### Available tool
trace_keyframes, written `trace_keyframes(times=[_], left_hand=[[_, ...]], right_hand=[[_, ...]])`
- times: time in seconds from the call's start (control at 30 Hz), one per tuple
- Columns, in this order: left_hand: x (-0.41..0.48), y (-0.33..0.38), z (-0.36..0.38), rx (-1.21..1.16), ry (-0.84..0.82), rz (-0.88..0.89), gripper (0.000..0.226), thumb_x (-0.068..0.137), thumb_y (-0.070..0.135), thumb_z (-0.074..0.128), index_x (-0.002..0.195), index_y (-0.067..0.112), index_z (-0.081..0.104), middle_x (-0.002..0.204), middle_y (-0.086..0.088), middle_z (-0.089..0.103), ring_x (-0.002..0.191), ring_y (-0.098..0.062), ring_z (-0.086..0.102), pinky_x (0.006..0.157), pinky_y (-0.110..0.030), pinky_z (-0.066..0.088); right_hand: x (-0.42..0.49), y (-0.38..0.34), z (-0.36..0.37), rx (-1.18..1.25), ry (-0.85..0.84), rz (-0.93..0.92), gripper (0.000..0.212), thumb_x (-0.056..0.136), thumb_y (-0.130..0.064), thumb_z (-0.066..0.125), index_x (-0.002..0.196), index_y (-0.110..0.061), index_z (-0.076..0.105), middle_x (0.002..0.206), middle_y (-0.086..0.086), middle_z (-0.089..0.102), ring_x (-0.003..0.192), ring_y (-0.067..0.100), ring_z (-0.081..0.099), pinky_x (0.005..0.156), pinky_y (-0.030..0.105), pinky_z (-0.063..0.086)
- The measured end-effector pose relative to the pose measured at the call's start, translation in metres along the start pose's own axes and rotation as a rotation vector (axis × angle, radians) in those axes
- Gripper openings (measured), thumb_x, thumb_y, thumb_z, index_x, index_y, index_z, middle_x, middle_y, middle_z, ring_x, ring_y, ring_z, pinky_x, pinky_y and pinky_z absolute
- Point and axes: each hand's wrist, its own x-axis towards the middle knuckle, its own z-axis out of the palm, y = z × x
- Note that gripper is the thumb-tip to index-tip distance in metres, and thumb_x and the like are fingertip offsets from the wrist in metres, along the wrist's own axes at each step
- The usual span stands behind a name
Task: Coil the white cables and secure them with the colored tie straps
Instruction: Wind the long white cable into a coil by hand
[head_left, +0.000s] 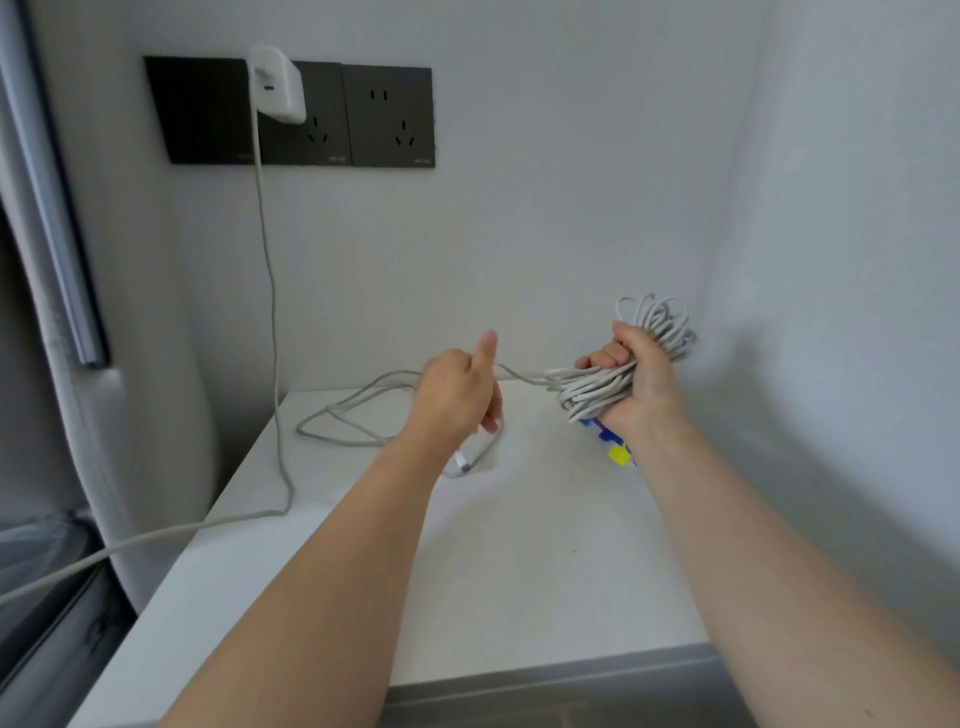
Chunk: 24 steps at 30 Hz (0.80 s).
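Observation:
My right hand (641, 376) grips a bundle of white cable loops (597, 389), raised above the white table (519, 545). A strand runs from the bundle leftwards into my left hand (460, 395), which holds it with curled fingers and the thumb up. The rest of that cable lies in loose loops (343, 421) on the table behind the left hand, and its white plug end (462, 462) hangs below the hand. Blue and yellow tie straps (618, 452) lie on the table under my right wrist, partly hidden.
A white charger (278, 85) sits in a black wall socket panel (384, 117). Its own cable (270, 291) drops down the wall, crosses the table's left edge and runs off to the left. A grey window frame (52, 234) stands at far left.

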Motion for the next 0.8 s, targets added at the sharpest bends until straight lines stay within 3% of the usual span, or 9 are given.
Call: trace_keyframes(times=[0.07,0.13,0.2,0.3,0.43,0.63,0.8], left_hand=[[-0.004,0.004,0.0,-0.16,-0.256,-0.225,0.071,0.099,0.048,0.023,0.071,-0.002,0.065,0.069,-0.016,0.068,0.049,-0.023,0.063,0.042,-0.019,0.043],[-0.007,0.004,0.003,-0.267,-0.344,-0.311,0.062,0.099,0.049,0.026,0.09,0.001,0.065,0.079,-0.012,0.07,0.052,-0.019,0.065,0.042,-0.016,0.044],[-0.004,0.004,0.003,-0.452,-0.321,-0.336,0.045,0.098,0.045,0.035,0.098,0.007,0.061,0.082,-0.008,0.07,0.055,-0.016,0.066,0.044,-0.017,0.046],[0.002,0.003,-0.001,-0.719,-0.194,-0.344,0.023,0.096,0.029,0.047,0.093,0.012,0.062,0.072,-0.001,0.069,0.048,-0.007,0.06,0.043,-0.015,0.043],[0.005,0.0,-0.01,-0.965,-0.047,-0.345,0.013,0.093,0.018,0.054,0.083,0.013,0.061,0.056,0.005,0.066,0.042,-0.003,0.054,0.04,-0.013,0.041],[0.005,-0.001,-0.012,-0.894,0.063,-0.266,0.021,0.093,0.024,0.055,0.076,0.015,0.062,0.057,0.005,0.067,0.046,-0.003,0.056,0.045,-0.014,0.045],[0.005,0.0,-0.009,-0.836,-0.024,-0.171,0.016,0.093,0.018,0.055,0.082,0.013,0.065,0.082,0.004,0.069,0.074,-0.005,0.062,0.067,-0.018,0.048]], right_hand=[[-0.002,-0.001,0.001,0.031,-0.027,0.011,0.045,0.088,-0.016,0.056,0.048,-0.019,0.037,0.041,-0.007,0.032,0.035,0.01,0.034,0.061,0.026,0.043],[-0.005,-0.001,0.002,0.021,-0.054,0.021,0.047,0.088,-0.016,0.055,0.045,-0.019,0.037,0.04,-0.007,0.031,0.035,0.009,0.033,0.059,0.025,0.043],[-0.008,-0.003,0.004,-0.023,-0.085,0.04,0.042,0.09,-0.016,0.052,0.052,-0.02,0.035,0.039,-0.009,0.031,0.034,0.007,0.032,0.054,0.023,0.04],[-0.01,-0.005,0.005,-0.124,-0.141,0.101,0.038,0.092,-0.016,0.047,0.058,-0.021,0.031,0.037,-0.009,0.03,0.031,0.005,0.031,0.043,0.017,0.035],[-0.012,-0.007,0.004,-0.276,-0.174,0.15,0.041,0.093,-0.014,0.044,0.055,-0.02,0.031,0.036,-0.009,0.029,0.03,0.005,0.031,0.039,0.014,0.032],[-0.015,-0.012,0.002,-0.415,-0.207,0.236,0.04,0.093,-0.014,0.044,0.055,-0.02,0.032,0.036,-0.008,0.03,0.029,0.005,0.03,0.037,0.015,0.032],[-0.016,-0.012,-0.001,-0.54,-0.27,0.303,0.031,0.09,-0.01,0.046,0.061,-0.018,0.037,0.04,-0.006,0.039,0.029,0.005,0.032,0.037,0.017,0.032]])
